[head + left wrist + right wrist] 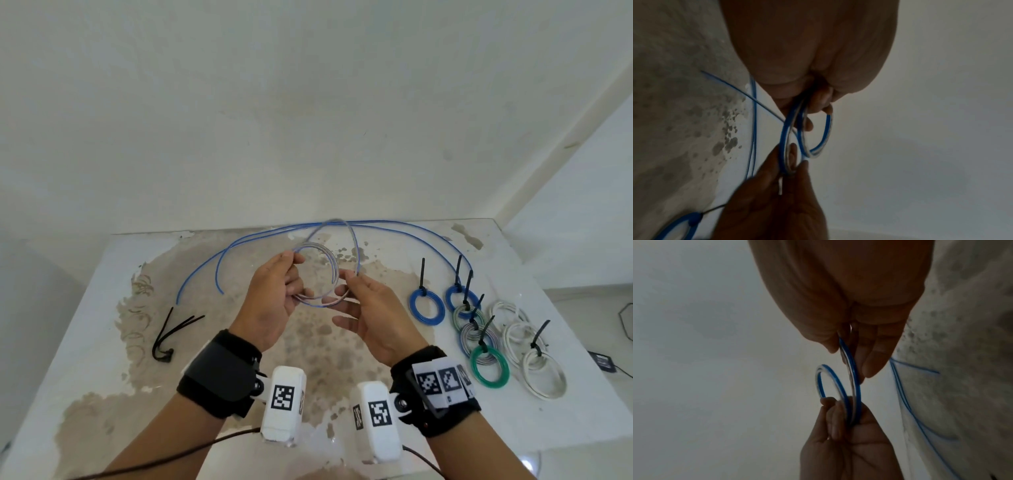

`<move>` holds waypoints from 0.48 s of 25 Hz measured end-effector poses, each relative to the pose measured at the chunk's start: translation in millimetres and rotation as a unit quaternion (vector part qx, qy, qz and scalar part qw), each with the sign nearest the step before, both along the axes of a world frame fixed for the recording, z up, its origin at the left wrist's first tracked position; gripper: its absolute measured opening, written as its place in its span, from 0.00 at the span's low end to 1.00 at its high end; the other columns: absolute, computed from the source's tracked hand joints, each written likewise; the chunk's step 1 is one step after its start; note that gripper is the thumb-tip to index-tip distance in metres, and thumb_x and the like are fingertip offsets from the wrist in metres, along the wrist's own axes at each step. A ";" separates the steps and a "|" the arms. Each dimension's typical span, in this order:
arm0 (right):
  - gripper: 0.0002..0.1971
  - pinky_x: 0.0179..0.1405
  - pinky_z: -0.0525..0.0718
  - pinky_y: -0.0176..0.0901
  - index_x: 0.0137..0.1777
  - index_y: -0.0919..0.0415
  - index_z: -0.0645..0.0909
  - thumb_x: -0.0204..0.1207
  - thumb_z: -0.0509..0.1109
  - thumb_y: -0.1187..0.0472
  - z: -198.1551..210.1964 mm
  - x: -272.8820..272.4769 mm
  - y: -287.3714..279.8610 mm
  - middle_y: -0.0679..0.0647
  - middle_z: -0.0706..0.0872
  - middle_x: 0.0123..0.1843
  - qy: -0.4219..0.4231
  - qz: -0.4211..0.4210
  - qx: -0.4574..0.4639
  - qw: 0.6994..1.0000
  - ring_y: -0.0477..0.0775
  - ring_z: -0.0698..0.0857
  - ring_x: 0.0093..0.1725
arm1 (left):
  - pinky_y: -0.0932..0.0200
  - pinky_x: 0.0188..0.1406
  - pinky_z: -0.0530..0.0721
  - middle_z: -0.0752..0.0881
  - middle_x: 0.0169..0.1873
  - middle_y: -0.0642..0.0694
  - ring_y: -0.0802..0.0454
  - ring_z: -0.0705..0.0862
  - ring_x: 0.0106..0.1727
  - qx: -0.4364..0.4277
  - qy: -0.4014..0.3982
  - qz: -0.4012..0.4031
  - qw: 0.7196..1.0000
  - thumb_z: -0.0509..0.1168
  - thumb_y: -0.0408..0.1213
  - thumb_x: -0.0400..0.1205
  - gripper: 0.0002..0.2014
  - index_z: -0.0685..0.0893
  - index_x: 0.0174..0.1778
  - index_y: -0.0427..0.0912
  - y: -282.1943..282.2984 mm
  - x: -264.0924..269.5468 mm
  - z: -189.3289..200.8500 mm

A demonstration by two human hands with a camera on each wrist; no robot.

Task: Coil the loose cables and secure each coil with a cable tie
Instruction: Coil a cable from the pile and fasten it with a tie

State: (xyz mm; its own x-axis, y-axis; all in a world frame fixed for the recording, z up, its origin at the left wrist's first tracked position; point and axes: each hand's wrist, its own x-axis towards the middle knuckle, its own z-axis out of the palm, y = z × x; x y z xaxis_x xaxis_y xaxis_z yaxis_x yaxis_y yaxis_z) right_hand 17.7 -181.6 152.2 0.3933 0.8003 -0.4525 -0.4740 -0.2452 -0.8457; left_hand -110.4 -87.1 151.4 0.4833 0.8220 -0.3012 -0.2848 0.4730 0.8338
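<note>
Near the left edge of the table lies a bundle of about three loose black cable ties. In the middle, above the table, the left hand grips the near-left side of a blue-and-white cable wound into roughly three loops; the right hand pinches the loops' right side between thumb and fingers. Two blue cable tails arc back along the far edge. To the right sit eight tied coils: two blue, three mixed, three white, reaching near the right edge. Bare stained tabletop lies beneath the hands.
</note>
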 end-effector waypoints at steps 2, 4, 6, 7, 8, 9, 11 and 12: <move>0.13 0.31 0.86 0.41 0.64 0.58 0.86 0.88 0.65 0.54 8.8 1.7 -2.9 0.50 0.87 0.41 -0.072 0.037 0.004 0.997 0.52 0.92 0.44 | 0.54 0.35 0.77 0.61 0.24 0.53 0.58 0.61 0.21 0.035 0.055 -0.034 0.997 0.52 0.37 0.92 0.14 0.79 0.45 0.39 -2.1 -0.9 -2.5; 0.13 0.29 0.85 0.40 0.63 0.57 0.88 0.88 0.65 0.54 16.3 5.4 -6.0 0.50 0.89 0.46 -0.117 0.070 0.007 0.991 0.53 0.94 0.47 | 0.53 0.35 0.77 0.61 0.24 0.54 0.57 0.61 0.22 0.073 0.110 -0.060 0.989 0.52 0.39 0.92 0.14 0.79 0.45 0.40 -5.4 -1.6 -3.6; 0.11 0.29 0.85 0.40 0.62 0.54 0.88 0.88 0.66 0.55 19.3 10.4 -9.8 0.50 0.92 0.53 -0.145 0.104 0.010 0.984 0.55 0.94 0.51 | 0.54 0.36 0.76 0.62 0.25 0.54 0.56 0.62 0.23 0.105 0.152 -0.075 0.980 0.52 0.40 0.92 0.15 0.78 0.44 0.41 -7.7 -1.7 -2.7; 0.11 0.30 0.86 0.40 0.60 0.53 0.89 0.88 0.66 0.55 20.9 13.4 -11.4 0.50 0.92 0.56 -0.161 0.121 0.009 0.979 0.55 0.94 0.52 | 0.54 0.35 0.76 0.62 0.26 0.53 0.56 0.62 0.24 0.120 0.168 -0.084 0.975 0.52 0.41 0.92 0.15 0.77 0.43 0.42 -8.3 -0.9 -1.3; 0.10 0.31 0.86 0.41 0.59 0.53 0.89 0.88 0.66 0.55 22.1 17.2 -13.0 0.49 0.93 0.57 -0.177 0.141 0.006 0.974 0.54 0.94 0.52 | 0.55 0.35 0.75 0.62 0.26 0.53 0.56 0.62 0.24 0.132 0.179 -0.095 0.970 0.52 0.41 0.92 0.15 0.77 0.43 0.42 -8.8 0.6 0.4; 0.10 0.32 0.87 0.41 0.60 0.53 0.89 0.88 0.67 0.55 22.7 20.7 -14.3 0.50 0.94 0.56 -0.190 0.162 0.003 0.968 0.53 0.94 0.52 | 0.54 0.35 0.75 0.62 0.26 0.53 0.56 0.62 0.24 0.137 0.181 -0.108 0.968 0.52 0.41 0.92 0.15 0.76 0.42 0.43 -9.2 2.2 1.6; 0.10 0.37 0.88 0.41 0.61 0.53 0.88 0.87 0.67 0.55 25.2 29.1 -15.1 0.51 0.94 0.52 -0.202 0.203 0.004 0.958 0.52 0.94 0.52 | 0.51 0.36 0.75 0.62 0.26 0.53 0.56 0.61 0.24 0.127 0.168 -0.119 0.970 0.52 0.40 0.91 0.14 0.75 0.41 0.44 -10.6 8.3 4.5; 0.10 0.39 0.88 0.41 0.61 0.54 0.88 0.88 0.67 0.56 26.9 34.2 -15.1 0.52 0.95 0.51 -0.205 0.217 0.006 0.954 0.52 0.94 0.52 | 0.51 0.36 0.76 0.62 0.26 0.53 0.56 0.62 0.24 0.110 0.160 -0.118 0.974 0.52 0.40 0.90 0.14 0.74 0.40 0.45 -12.4 12.8 6.5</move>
State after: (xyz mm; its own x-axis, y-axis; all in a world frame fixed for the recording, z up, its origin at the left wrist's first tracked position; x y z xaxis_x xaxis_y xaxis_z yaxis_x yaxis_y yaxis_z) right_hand 51.9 -196.7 179.2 0.1667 0.9321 -0.3217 0.0420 -0.3326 -0.9421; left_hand -97.7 -99.5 157.9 0.5776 0.7603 -0.2974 0.1013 0.2947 0.9502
